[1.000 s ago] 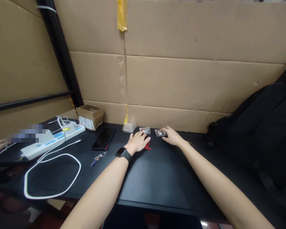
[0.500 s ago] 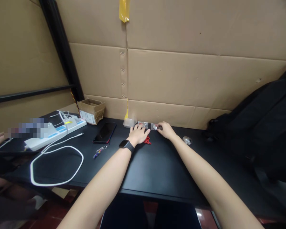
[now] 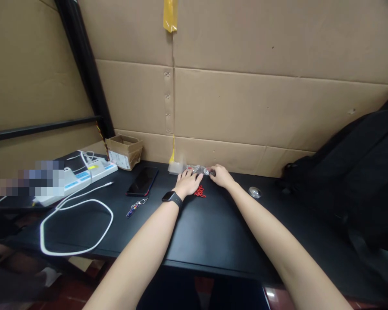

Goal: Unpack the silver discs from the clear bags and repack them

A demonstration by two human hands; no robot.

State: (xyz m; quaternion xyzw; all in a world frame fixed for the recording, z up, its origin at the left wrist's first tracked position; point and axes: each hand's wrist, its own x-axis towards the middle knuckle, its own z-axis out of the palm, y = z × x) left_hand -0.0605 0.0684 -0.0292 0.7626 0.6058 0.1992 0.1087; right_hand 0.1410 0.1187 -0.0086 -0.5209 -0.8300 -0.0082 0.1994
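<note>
My left hand (image 3: 188, 183), with a dark watch at the wrist, lies with fingers spread on the black table, its fingertips at a small clear packet (image 3: 198, 168). Just right of it, my right hand (image 3: 220, 175) pinches the edge of another clear packet with a round silvery item (image 3: 206, 171) in it. Between the hands lies a knotted red cord (image 3: 199, 192). A stack of clear plastic (image 3: 176, 167) stands behind my left fingers. Right of my right wrist sits a clear round domed piece (image 3: 255, 192).
Left on the table (image 3: 213, 241) are a phone (image 3: 142, 181), a keychain (image 3: 136, 208), a white cable (image 3: 74, 251), a power strip (image 3: 80, 178) and an open cardboard box (image 3: 124, 151). A black backpack (image 3: 352, 172) fills the right. Another person's hand shows at far left.
My right hand has moved slightly left with its packet, which now meets the packet at my left fingertips. My left hand has hardly moved.
</note>
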